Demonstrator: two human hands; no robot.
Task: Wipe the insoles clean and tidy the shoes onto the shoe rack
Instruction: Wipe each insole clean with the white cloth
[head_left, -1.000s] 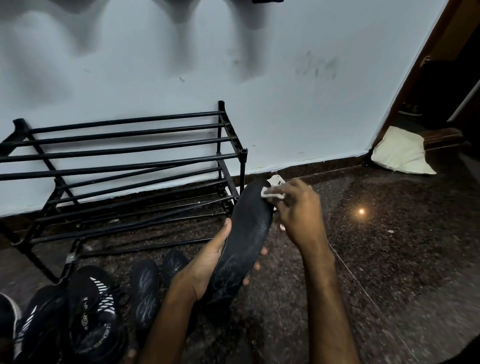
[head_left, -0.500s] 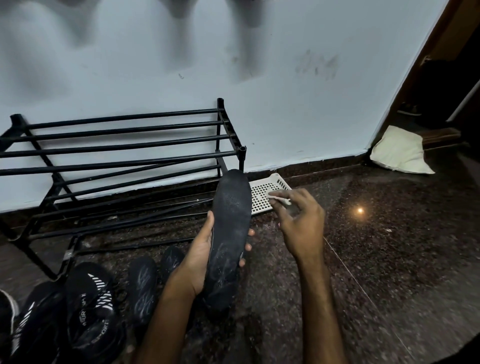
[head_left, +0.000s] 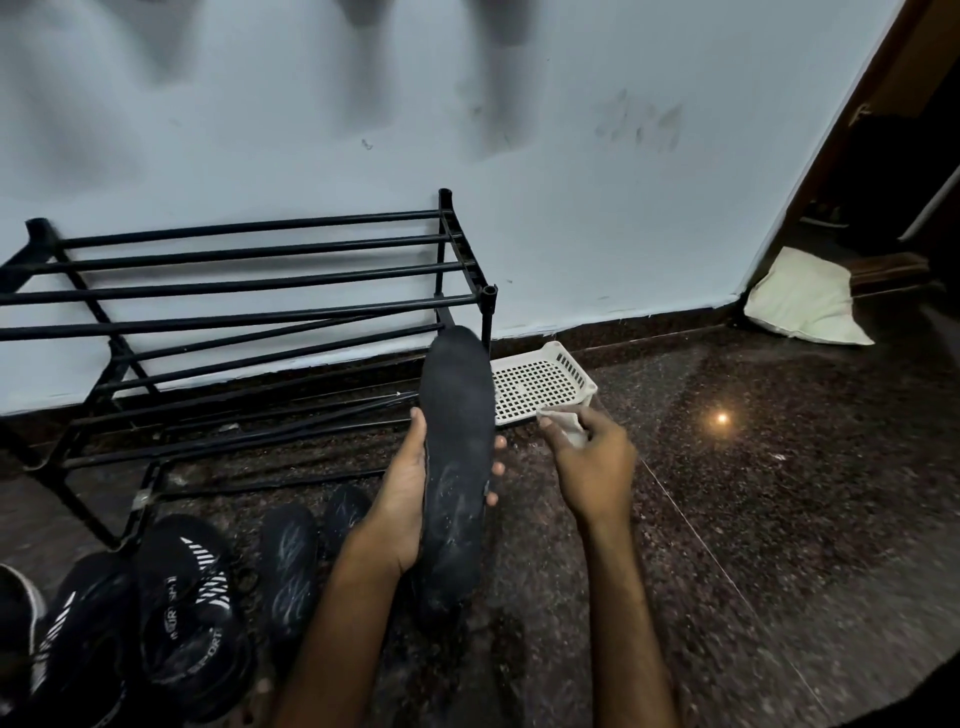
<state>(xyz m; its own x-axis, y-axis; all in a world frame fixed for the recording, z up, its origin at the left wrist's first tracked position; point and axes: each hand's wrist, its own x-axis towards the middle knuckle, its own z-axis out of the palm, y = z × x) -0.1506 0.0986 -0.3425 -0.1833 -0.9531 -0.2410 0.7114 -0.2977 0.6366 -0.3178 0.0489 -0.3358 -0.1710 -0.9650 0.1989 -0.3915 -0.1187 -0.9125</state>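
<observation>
Step in hand: wiping. The rack (head_left: 249, 301) holds no shoes yet, so tidying comes later.

Your left hand (head_left: 410, 499) grips the insole (head_left: 457, 467) round its middle. The thumb lies along the left edge and the fingertips (head_left: 500, 442) wrap round and show at the right edge. The toe end points up, past your fingers. The heel hangs below the palm.

Your right hand (head_left: 592, 467) pinches a white wipe (head_left: 563, 423) between thumb and fingers. The wipe is off the insole, just right of it, in front of the tray (head_left: 540, 384).

Next move, my read: bring the wipe left onto the insole face. Pale scuffs show just below your left fingertips, toward the heel, so work there. Brace with the left hand so the insole doesn't flex.

More insoles (head_left: 288, 566) lie on the floor left of your left wrist, with the shoes (head_left: 187, 613) further left.
</observation>
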